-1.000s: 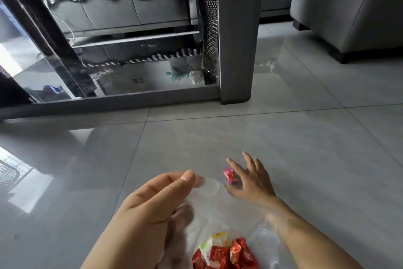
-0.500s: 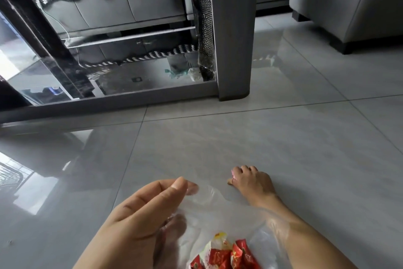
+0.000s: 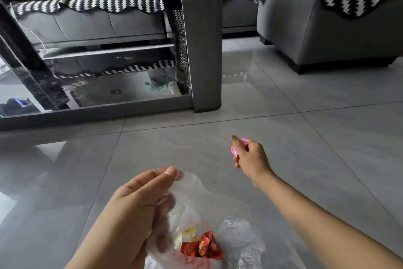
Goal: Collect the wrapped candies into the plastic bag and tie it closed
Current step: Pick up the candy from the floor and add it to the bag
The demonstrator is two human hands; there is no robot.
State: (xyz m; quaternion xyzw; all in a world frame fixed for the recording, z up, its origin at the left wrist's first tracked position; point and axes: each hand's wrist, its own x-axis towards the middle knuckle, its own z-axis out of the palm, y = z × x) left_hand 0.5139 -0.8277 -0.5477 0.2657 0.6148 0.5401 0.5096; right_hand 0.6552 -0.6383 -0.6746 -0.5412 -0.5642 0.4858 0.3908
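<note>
My left hand [image 3: 135, 207] pinches the rim of a clear plastic bag [image 3: 196, 209] and holds its mouth up near the bottom of the view. Inside the bag lie red wrapped candies [image 3: 202, 247] and a white and yellow one [image 3: 187, 235]. My right hand [image 3: 250, 157] is lifted off the floor, to the upper right of the bag, closed around a pink wrapped candy [image 3: 235, 150]. Only the candy's pink ends show between the fingers.
I am over a glossy grey tile floor [image 3: 305, 137]. A grey table leg [image 3: 205, 50] and a low glass shelf [image 3: 98, 89] stand ahead on the left. A grey sofa [image 3: 327, 33] with a black and white striped throw stands at the back right.
My right hand closed over the pink candy on the floor and has lifted it up. My left hand has kept its hold on the bag's rim.
</note>
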